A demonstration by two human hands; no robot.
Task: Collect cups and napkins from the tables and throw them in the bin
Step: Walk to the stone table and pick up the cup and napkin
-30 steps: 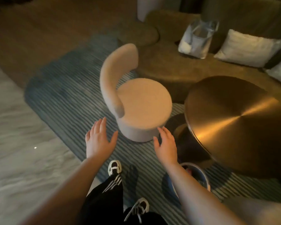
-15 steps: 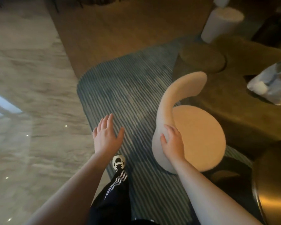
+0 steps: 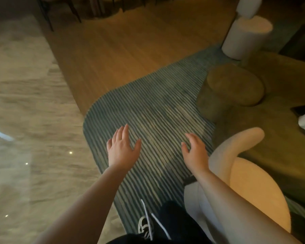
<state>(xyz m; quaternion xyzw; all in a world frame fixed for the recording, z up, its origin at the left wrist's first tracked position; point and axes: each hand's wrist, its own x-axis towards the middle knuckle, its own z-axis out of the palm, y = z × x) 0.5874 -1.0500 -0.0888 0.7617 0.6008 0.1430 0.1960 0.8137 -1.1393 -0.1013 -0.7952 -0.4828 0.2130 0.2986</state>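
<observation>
Both my hands hang empty in front of me over the striped rug (image 3: pixel 151 110). My left hand (image 3: pixel 121 150) is palm down with straight, slightly spread fingers. My right hand (image 3: pixel 195 152) is relaxed too, its fingers loosely extended, just beside the curved backrest of the cream chair (image 3: pixel 253 187) at my right. Beyond the chair sits an olive sofa (image 3: pixel 280 138) with a round olive pouf (image 3: pixel 234 85) at its end, and a pale cylindrical stool (image 3: pixel 245 37) farther back. Wooden floor (image 3: pixel 130 44) borders the rug; marble floor (image 3: pixel 25 120) lies to the left. My sneaker (image 3: pixel 144 226) shows below.
</observation>
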